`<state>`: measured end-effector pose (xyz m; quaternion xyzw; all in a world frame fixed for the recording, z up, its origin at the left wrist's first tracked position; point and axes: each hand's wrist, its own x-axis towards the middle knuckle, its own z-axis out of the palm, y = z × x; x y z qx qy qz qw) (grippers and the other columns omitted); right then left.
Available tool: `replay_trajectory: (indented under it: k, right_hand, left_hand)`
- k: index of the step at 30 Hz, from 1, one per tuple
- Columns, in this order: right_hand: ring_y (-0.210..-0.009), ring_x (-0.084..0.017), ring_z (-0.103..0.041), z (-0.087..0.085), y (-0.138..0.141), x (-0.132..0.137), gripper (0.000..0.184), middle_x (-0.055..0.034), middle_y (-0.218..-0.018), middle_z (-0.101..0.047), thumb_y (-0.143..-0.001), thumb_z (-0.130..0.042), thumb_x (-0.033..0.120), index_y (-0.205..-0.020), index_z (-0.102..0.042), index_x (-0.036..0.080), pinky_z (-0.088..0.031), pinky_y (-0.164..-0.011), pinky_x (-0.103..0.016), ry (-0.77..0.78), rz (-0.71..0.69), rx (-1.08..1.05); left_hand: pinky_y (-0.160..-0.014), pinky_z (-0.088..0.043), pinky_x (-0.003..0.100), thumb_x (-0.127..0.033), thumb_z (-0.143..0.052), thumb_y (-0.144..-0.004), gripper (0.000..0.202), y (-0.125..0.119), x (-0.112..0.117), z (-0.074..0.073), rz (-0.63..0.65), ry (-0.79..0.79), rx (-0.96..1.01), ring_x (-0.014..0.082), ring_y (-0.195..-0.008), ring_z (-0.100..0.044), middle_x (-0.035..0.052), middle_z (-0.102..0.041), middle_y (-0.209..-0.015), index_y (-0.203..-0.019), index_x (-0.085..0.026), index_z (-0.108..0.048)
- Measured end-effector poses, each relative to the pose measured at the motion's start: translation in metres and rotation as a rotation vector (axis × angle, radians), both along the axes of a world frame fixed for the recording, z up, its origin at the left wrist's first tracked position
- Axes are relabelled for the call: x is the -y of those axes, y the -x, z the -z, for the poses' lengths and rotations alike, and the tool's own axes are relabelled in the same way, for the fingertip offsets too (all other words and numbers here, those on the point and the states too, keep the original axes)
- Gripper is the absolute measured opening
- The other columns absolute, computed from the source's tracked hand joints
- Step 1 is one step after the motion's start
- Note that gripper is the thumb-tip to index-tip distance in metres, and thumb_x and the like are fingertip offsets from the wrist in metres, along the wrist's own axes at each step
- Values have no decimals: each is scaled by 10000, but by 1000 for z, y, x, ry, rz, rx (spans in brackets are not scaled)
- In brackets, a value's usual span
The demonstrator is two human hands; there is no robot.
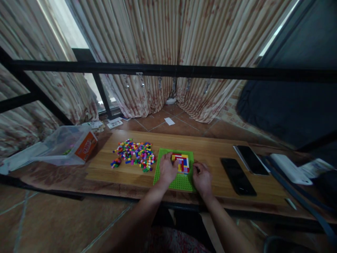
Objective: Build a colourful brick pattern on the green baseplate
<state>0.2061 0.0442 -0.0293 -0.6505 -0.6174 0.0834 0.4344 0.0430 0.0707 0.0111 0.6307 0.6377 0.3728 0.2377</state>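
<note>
A green studded baseplate [163, 154] lies on the wooden board, carrying a roughly square build of toy bricks [185, 162] in red, yellow, white, blue and lilac. My left hand [167, 169] rests over the plate's left half, thumb and fingers apart at the build's left side, hiding part of it. At the plate's right edge, my right hand [202, 178] has its fingers curled together in a pinch. Whatever may sit between those fingertips is too small to make out. To the left of the plate spreads a pile of loose toy bricks [137, 153] in many colours.
A clear plastic box [61, 140] with an orange label stands at the left. Two dark phones [238, 175] lie on the board [210, 147] at the right, beside a white power strip [289, 168] and a dark strap. A black rail [168, 69] crosses before the curtains.
</note>
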Motion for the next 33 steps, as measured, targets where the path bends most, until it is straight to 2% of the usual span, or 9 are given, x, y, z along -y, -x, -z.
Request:
replay_trajectory:
  k: [4,7,11,15,17,20,24,28,33]
  right_hand:
    - [-820,-222,-586,1,-2,0,291,-116,-870,-657,-837,-411,302,-814,-663,156,-453,-773,-348,14,8,31]
    - [-811,-223,-585,2,-2,1,308,-118,-866,-656,-835,-403,314,-820,-665,154,-453,-769,-350,16,7,63]
    - [-778,-215,-590,5,-4,3,324,-122,-897,-657,-833,-397,334,-840,-665,152,-458,-740,-341,11,13,85]
    - [-753,-224,-592,12,-9,3,346,-125,-907,-656,-820,-408,375,-860,-665,147,-457,-701,-342,18,22,132]
    - [-759,-234,-595,15,-11,3,359,-125,-906,-655,-817,-404,395,-855,-665,150,-457,-699,-350,22,23,151]
    - [-719,-227,-590,16,-13,3,372,-128,-917,-651,-812,-398,409,-854,-661,150,-459,-682,-352,35,15,158]
    - [-693,-221,-582,16,-14,3,381,-128,-922,-650,-813,-386,423,-851,-654,155,-463,-680,-358,49,7,160]
    - [-679,-223,-578,17,-15,3,388,-132,-927,-644,-812,-386,433,-861,-651,153,-463,-665,-365,62,18,166]
    - [-648,-214,-570,20,-17,2,386,-129,-969,-642,-810,-395,444,-881,-645,158,-461,-654,-374,65,23,177]
  left_hand:
    - [-966,-441,392,-318,-534,-847,395,8,13,2,-21,-106,83,239,-1078,-556,130,-602,-1125,-1206,-155,-554]
    - [-935,-460,373,-280,-522,-850,331,27,31,3,-24,-152,143,216,-1030,-579,107,-615,-1105,-1160,-179,-581]
    - [-835,-500,320,-218,-522,-835,288,74,59,12,-73,-118,207,172,-899,-617,77,-641,-1039,-1110,-191,-603]
    - [-813,-502,300,-222,-529,-825,268,135,79,20,-268,-114,192,173,-900,-628,79,-660,-1000,-1071,-168,-619]
    - [-817,-499,296,-207,-531,-816,263,166,78,18,-374,-118,136,175,-907,-630,82,-665,-1005,-1056,-159,-624]
    - [-798,-498,293,-197,-521,-817,286,207,62,7,-476,-51,-35,172,-872,-633,78,-668,-1013,-1082,-171,-626]
    - [-825,-484,315,-169,-538,-796,332,242,35,-3,-553,68,-223,212,-951,-621,127,-644,-1102,-1116,-140,-623]
    - [-832,-477,307,-112,-557,-759,322,256,26,2,-485,114,-216,206,-943,-621,118,-672,-1048,-1066,-131,-650]
    - [-834,-477,291,-88,-550,-752,316,248,31,8,-391,121,-178,175,-897,-619,84,-684,-996,-1038,-158,-665]
